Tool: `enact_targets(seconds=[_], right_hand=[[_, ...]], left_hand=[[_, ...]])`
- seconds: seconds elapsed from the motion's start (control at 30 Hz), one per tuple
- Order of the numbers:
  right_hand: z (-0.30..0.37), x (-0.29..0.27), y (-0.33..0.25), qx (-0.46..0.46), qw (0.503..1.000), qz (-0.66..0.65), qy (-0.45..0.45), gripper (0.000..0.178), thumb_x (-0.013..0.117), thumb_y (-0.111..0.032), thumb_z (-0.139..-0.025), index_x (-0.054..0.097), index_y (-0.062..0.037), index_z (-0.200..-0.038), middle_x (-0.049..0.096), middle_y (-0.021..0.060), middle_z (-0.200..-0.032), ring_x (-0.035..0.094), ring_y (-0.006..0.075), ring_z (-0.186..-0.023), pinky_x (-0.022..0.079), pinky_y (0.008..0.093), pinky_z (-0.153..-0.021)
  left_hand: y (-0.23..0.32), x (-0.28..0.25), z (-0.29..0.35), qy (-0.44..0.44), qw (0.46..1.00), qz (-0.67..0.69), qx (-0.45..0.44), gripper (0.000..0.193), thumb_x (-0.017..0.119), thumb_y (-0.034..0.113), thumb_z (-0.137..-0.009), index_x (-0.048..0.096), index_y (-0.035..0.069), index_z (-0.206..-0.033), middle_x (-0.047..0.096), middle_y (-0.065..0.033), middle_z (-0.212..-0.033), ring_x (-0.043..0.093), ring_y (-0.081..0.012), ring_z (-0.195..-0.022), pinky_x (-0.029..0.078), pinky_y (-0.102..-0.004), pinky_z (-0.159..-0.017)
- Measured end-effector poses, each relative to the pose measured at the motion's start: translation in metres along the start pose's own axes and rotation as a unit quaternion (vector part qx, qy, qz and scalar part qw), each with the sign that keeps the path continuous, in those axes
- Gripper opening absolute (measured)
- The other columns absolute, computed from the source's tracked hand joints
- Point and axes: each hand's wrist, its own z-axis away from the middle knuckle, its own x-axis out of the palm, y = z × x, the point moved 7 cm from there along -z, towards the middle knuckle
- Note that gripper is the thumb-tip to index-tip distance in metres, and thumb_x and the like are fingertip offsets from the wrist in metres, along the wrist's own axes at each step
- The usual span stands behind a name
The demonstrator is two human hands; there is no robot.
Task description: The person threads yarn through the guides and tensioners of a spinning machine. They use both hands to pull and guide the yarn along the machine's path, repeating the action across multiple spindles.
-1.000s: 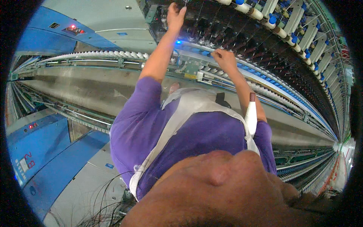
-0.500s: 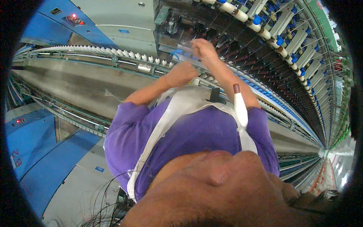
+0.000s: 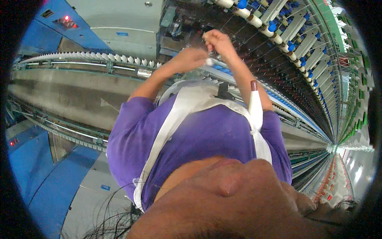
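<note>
My right hand point(image 3: 219, 42) is raised over the dark face of the spinning frame. Its thumb and fingers are pinched together, and whatever lies between them is too small to make out. Just left of it and lower, my left hand point(image 3: 190, 59) is smeared by motion, its fingers pointing right. A small white rounded thing point(image 3: 209, 61) shows by those fingertips; whether they touch it I cannot tell. On my white apron point(image 3: 195, 97), a full white yarn bobbin point(image 3: 256, 106) with a brown tip stands tucked at the right strap.
A row of white bobbins point(image 3: 119, 58) runs along a rail on the left. White and brown rollers with blue ends point(image 3: 275, 38) curve away at upper right. Blue and grey machine cabinets point(image 3: 123, 22) flank the grey aisle floor point(image 3: 67, 89). Another machine stands behind me.
Both hands have moved farther forward and up over the frame. The small white thing now shows beside my left fingertips. The surroundings have shifted slightly left in view.
</note>
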Motion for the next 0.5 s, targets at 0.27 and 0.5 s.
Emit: enact_targets(seconds=[0.27, 0.5], right_hand=[[-0.015, 0.018, 0.079, -0.158, 0.899, 0.407, -0.039, 0.018, 0.059, -0.022, -0.089, 0.069, -0.0080, -0.094, 0.070, 0.0132, -0.081, 0.067, 0.0305, -0.073, 0.053, 0.0429, -0.068], [0.049, 0.068, 0.112, -0.233, 0.871, 0.393, -0.181, 0.021, 0.059, -0.027, -0.088, 0.069, -0.0090, -0.096, 0.070, 0.0161, -0.091, 0.066, 0.0373, -0.085, 0.051, 0.0475, -0.075]], left_hand=[[0.065, -0.050, -0.042, 0.166, 0.979, 0.058, 0.106, 0.024, 0.066, 0.016, -0.090, 0.069, 0.002, -0.110, 0.070, -0.0109, -0.104, 0.068, -0.0193, -0.094, 0.053, -0.0336, -0.082], [0.162, 0.012, -0.128, -0.032, 0.984, 0.019, 0.174, 0.031, 0.069, 0.029, -0.087, 0.071, 0.006, -0.108, 0.071, -0.0077, -0.110, 0.067, -0.0175, -0.096, 0.053, -0.0335, -0.085]])
